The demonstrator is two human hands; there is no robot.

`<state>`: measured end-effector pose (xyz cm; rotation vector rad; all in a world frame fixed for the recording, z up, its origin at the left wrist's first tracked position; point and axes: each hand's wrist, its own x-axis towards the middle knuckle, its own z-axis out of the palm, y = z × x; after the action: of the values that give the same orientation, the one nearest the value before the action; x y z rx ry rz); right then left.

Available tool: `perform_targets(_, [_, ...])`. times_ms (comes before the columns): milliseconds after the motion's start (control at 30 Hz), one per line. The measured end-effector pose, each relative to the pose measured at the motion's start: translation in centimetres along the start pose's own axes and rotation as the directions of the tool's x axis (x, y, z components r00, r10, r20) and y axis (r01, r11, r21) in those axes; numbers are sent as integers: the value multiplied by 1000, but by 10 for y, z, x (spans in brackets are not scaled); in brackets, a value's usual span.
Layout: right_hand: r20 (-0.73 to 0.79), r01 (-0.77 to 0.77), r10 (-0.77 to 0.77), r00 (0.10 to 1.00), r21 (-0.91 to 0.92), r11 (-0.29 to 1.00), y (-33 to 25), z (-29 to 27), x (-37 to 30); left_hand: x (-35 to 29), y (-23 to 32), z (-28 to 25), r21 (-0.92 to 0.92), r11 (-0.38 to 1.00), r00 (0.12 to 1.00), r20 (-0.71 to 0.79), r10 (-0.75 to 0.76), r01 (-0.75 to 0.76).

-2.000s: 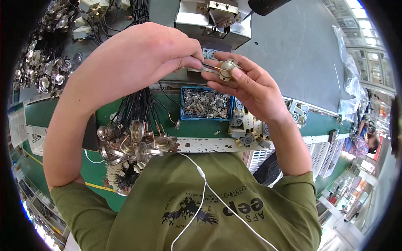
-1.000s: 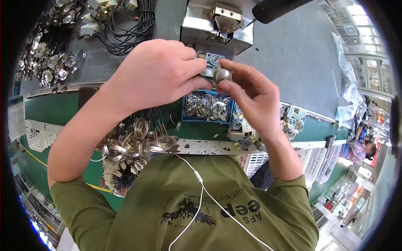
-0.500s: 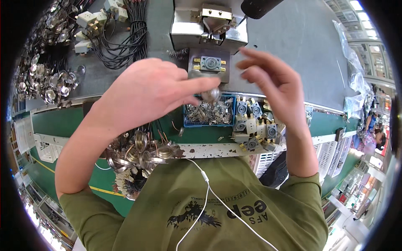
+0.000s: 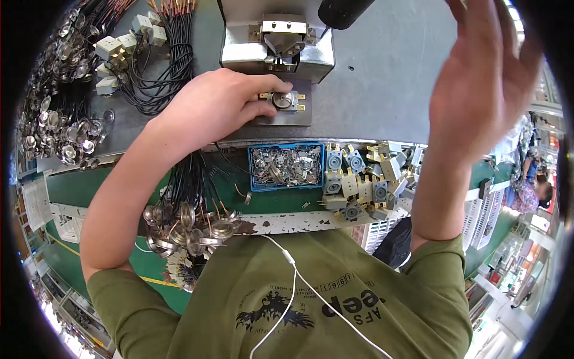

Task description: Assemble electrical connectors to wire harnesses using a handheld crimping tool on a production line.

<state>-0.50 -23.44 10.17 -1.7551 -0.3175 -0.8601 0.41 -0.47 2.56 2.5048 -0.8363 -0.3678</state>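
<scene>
On a flat metal plate [image 4: 303, 118] under a bench fixture [image 4: 284, 42] sits a small switch block with brass tabs [image 4: 301, 107]. A round metal disc [image 4: 282, 100] lies on top of the block. My left hand [image 4: 218, 107] reaches in from the left, its thumb and forefinger closed round the disc and block; its other fingers are hidden from sight. My right hand [image 4: 484, 90] is raised at the far right, well apart from the block, with fingers stretched out and nothing visible in it.
A blue tray [image 4: 287, 188] of small metal parts sits nearer me, beside several loose switch blocks [image 4: 353, 161]. Bundled black wires [image 4: 182, 60] and white blocks [image 4: 109, 46] lie left. Metal discs [image 4: 188, 230] hang at the near edge. A dark cylinder [image 4: 341, 13] juts in above.
My left hand has brought the disc forward onto the switch block. My right hand has moved away to the right and up, its fingers straightening. The view has shifted slightly.
</scene>
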Motion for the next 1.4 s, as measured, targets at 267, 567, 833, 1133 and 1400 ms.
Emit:
perform_targets(267, [75, 235, -227, 971, -479, 846, 4, -6, 20, -6, -5, 11, 62, 998, 997, -81, 3, 2])
perform_targets(567, [175, 366, -324, 930, -539, 759, 22, -4, 27, -4, -8, 12, 53, 997, 995, -69, 66, -62])
perform_targets(833, [102, 273, -279, 955, 68, 960, 10, 30, 26, -4, -4, 13, 86, 995, 996, -67, 56, -51])
perform_targets(1133, [-21, 47, -42, 999, 428, 903, -17, 73, 18, -3, -3, 12, 46, 999, 1000, -4, -8, 8])
perform_targets(1400, [17, -2, -188, 982, 997, 81, 27, 103, 23, -3, 2, 9, 21, 1000, 1000, -9, -8, 8])
